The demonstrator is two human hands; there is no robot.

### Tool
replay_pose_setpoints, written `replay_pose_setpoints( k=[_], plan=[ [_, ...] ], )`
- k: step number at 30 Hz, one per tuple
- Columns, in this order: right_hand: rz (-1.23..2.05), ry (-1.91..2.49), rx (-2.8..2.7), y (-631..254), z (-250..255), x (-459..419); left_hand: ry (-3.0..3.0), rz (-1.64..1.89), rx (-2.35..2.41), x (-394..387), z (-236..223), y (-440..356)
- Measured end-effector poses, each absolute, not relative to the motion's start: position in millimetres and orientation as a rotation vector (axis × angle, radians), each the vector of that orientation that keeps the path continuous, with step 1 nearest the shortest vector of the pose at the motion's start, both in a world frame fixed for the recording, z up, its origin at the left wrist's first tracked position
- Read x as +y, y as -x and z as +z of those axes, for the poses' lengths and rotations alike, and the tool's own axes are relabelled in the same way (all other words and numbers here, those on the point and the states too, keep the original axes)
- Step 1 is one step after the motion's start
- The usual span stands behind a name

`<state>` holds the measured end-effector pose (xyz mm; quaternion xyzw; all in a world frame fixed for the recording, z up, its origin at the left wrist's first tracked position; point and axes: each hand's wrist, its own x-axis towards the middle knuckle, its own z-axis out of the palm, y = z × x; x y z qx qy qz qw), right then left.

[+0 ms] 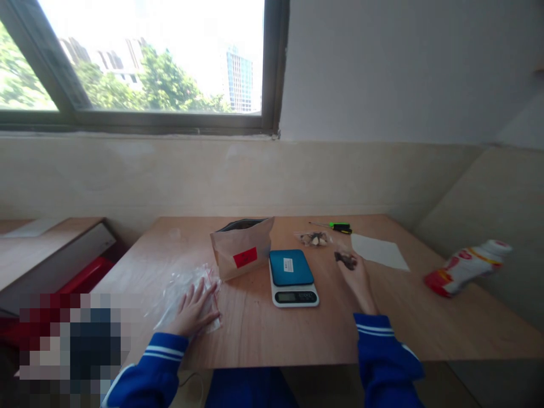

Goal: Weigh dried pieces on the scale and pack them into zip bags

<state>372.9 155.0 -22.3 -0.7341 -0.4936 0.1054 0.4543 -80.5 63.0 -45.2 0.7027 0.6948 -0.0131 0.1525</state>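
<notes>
My left hand (196,309) lies with fingers spread on a pile of clear plastic zip bags (174,292). Over the right part of the table, my right hand (358,279) has its fingers closed on a small dark brown clump (345,260), whose kind is too small to make out. Between the hands is a white kitchen scale with a teal top (292,269); its plate bears only a small label. A kraft paper pouch (229,249) with a red label stands upright, mouth open, behind the scale's left side. Behind the scale lies a clear bag of brown and pale pieces (315,239).
A green and black screwdriver (340,228) lies near the back edge beside a white paper sheet (379,251). On the right, a white and red bottle (467,266) appears tilted. The wall and window (170,62) bound the table behind; another desk (55,255) stands left.
</notes>
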Motion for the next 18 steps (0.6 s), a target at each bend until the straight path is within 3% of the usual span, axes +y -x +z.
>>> replay_pose_setpoints(
  k=[4, 6, 9, 14, 18],
  plan=[
    [0.596, 1.447, -0.836, -354, 5, 104, -2.081, 0.189, 2.063, 68, -32, 75],
    [0.73, 1.286, -0.845, -331, 21, 75, -2.067, 0.612, 2.128, 61, -11, 62],
    [0.785, 1.146, -0.968, -291, 38, 34, -1.76, 1.248, 1.788, 40, 29, 31],
    [1.084, 0.926, -1.548, -241, 54, -5, -0.968, 1.155, 1.103, 4, 50, -20],
    [1.178, 0.867, -1.83, -231, 62, -12, -0.889, 1.115, 1.054, -11, 37, -36]
  ],
)
